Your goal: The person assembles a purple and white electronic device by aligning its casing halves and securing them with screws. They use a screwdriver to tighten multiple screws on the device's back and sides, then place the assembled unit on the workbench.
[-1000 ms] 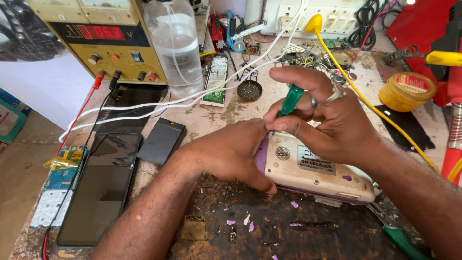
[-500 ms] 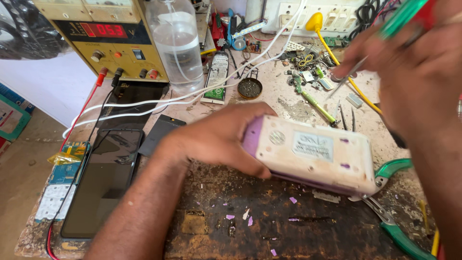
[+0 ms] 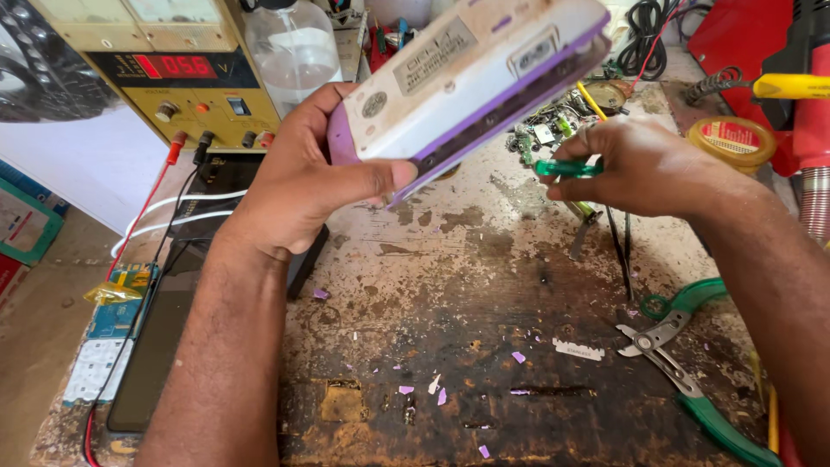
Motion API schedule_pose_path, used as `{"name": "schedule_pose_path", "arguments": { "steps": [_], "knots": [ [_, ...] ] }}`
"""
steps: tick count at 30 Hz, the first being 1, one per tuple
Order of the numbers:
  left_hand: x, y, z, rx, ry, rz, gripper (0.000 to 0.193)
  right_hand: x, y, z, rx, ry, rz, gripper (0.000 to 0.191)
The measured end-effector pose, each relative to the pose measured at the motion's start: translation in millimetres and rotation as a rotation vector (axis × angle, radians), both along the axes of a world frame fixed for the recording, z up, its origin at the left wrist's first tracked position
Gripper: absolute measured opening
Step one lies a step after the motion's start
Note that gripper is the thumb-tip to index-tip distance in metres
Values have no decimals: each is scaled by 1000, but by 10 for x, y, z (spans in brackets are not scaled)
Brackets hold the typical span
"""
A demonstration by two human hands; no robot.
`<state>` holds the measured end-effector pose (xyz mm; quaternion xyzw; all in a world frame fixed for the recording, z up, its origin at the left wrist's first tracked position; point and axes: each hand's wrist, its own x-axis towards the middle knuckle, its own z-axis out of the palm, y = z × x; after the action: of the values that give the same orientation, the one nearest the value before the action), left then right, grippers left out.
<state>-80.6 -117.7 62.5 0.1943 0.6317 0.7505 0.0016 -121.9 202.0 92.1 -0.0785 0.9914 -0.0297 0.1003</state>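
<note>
the left hand (image 3: 316, 186) grips a white and purple box (image 3: 462, 73), lifted off the scratched worktop (image 3: 484, 285). to the right of the box, the right hand (image 3: 635, 164) pinches a little green tool (image 3: 566, 168). green pliers (image 3: 692, 363) lie below that hand.

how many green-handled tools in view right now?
2. A translucent green-handled screwdriver pinched in the right hand, and green-handled pliers lying on the worn workbench at lower right. The clutter behind may hide more.
</note>
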Motion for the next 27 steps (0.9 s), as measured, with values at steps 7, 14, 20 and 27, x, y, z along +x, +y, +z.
{"name": "schedule_pose_path", "arguments": {
  "steps": [7, 14, 20, 27],
  "knots": [
    [51, 138, -11, -185, 44, 22, 76, 345, -7, 51, -28, -261, 257, 43],
    [75, 322, -84, -458, 52, -13, 78, 828, 471, -241, 127, -153, 193, 36],
    [181, 432, -73, -672, 92, -11, 83, 992, 557, -471, 1, -32, 277, 32],
    [200, 452, -115, -754, 94, -98, 88, 1131, 301, -136, -574, 174, 295, 18]
  ]
}}
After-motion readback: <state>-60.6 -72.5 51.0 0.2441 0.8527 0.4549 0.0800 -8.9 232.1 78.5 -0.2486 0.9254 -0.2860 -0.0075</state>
